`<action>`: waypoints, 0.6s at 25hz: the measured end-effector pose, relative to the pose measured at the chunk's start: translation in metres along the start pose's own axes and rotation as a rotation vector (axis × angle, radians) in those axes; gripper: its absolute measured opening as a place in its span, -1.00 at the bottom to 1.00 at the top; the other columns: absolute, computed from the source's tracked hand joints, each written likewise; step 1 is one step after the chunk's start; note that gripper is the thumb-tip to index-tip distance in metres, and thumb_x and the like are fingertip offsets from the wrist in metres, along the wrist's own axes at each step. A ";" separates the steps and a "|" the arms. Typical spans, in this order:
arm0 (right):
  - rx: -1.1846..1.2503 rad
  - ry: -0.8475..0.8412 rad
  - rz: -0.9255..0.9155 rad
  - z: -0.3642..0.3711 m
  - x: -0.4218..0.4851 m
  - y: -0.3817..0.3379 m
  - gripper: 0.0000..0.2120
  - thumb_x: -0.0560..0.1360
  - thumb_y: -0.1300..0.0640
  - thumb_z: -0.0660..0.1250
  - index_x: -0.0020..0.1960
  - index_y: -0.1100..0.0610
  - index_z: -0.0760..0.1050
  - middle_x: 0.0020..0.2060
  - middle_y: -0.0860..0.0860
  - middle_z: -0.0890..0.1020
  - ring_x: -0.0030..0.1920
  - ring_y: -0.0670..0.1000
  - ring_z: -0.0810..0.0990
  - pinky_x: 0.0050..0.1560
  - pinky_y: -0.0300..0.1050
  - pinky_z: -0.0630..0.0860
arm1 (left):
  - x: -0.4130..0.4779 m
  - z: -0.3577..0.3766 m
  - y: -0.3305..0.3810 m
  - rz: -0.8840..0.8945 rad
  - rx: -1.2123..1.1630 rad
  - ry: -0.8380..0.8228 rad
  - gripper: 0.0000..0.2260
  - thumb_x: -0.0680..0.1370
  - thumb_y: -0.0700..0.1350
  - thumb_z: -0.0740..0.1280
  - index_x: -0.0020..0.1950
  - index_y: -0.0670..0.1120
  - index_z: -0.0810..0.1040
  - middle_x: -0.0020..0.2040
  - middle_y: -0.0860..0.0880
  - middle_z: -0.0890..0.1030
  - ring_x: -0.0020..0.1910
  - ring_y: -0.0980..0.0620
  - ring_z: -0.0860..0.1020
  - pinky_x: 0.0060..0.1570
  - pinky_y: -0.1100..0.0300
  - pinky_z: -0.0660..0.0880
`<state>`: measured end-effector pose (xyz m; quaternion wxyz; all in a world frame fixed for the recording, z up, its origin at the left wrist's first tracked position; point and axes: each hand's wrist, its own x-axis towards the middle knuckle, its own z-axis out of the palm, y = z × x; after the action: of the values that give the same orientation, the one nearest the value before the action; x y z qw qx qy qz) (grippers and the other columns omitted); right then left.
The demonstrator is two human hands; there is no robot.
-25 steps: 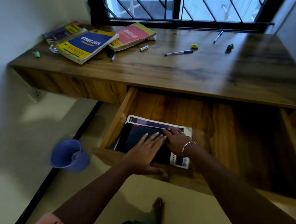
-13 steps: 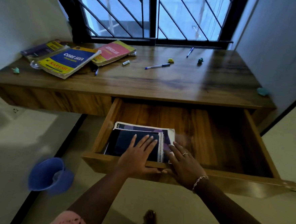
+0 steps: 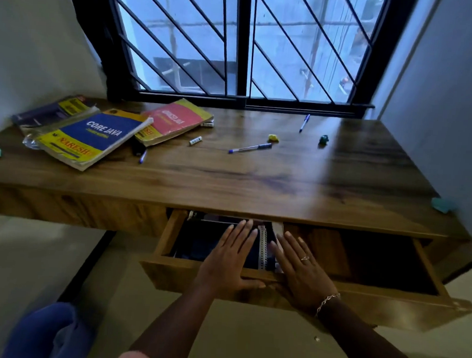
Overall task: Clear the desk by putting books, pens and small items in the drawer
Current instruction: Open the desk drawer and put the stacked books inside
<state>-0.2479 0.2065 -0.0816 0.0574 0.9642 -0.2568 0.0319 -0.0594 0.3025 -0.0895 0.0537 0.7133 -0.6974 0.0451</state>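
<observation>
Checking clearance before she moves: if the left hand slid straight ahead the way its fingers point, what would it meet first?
Probably the desk's front edge: the left hand lies flat on the books, fingertips almost under it; depth is unclear.

Three books [image 3: 92, 138] lie at the table's [image 3: 256, 186] far left corner. Three pens [image 3: 249, 148] are on the table. Two hands [image 3: 228, 258] rest over one open drawer [image 3: 360, 302].

left hand [image 3: 228, 258]: flat, fingers [image 3: 249, 230] spread, on dark book [image 3: 196, 246] in drawer [image 3: 388, 304]
right hand [image 3: 301, 270]: flat, beside spiral notebook [image 3: 263, 248]
tabletop [image 3: 257, 180]: CORE JAVA book [image 3: 92, 138], pink book [image 3: 174, 120], two pens [image 3: 249, 148], small bits
floor: blue mug [image 3: 48, 333]
</observation>
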 end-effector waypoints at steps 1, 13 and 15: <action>0.005 0.000 0.001 0.001 0.011 0.006 -0.25 0.52 -0.32 -0.16 0.50 0.16 -0.17 0.43 0.19 0.19 0.51 0.12 -0.14 0.45 0.04 -0.08 | 0.012 0.002 -0.006 0.003 0.002 0.014 -0.04 0.38 0.50 0.02 0.53 -0.17 -0.01 0.54 -0.16 0.03 0.52 -0.08 -0.05 0.43 -0.01 -0.04; -0.045 0.085 0.145 0.014 0.103 0.049 -0.28 0.27 -0.37 0.08 0.22 0.12 0.33 0.13 0.16 0.58 0.17 0.15 0.42 0.16 0.05 0.44 | 0.102 0.014 -0.048 0.056 0.101 0.133 -0.23 0.33 0.43 0.16 0.26 -0.17 0.36 0.23 -0.15 0.55 0.23 -0.14 0.51 0.23 -0.16 0.40; -0.039 0.147 0.146 0.015 0.111 0.049 -0.42 0.29 -0.31 0.10 0.11 0.10 0.36 0.05 0.12 0.56 0.03 0.15 0.50 0.00 0.00 0.52 | 0.111 0.014 -0.047 0.087 0.118 0.188 -0.27 0.24 0.37 0.37 0.16 -0.15 0.46 0.11 -0.14 0.60 0.09 -0.13 0.58 0.10 -0.06 0.51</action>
<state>-0.1754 0.1077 -0.0814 0.0925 0.9367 -0.3221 0.1014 -0.0100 0.1912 -0.0884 0.0747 0.6768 -0.7158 0.1551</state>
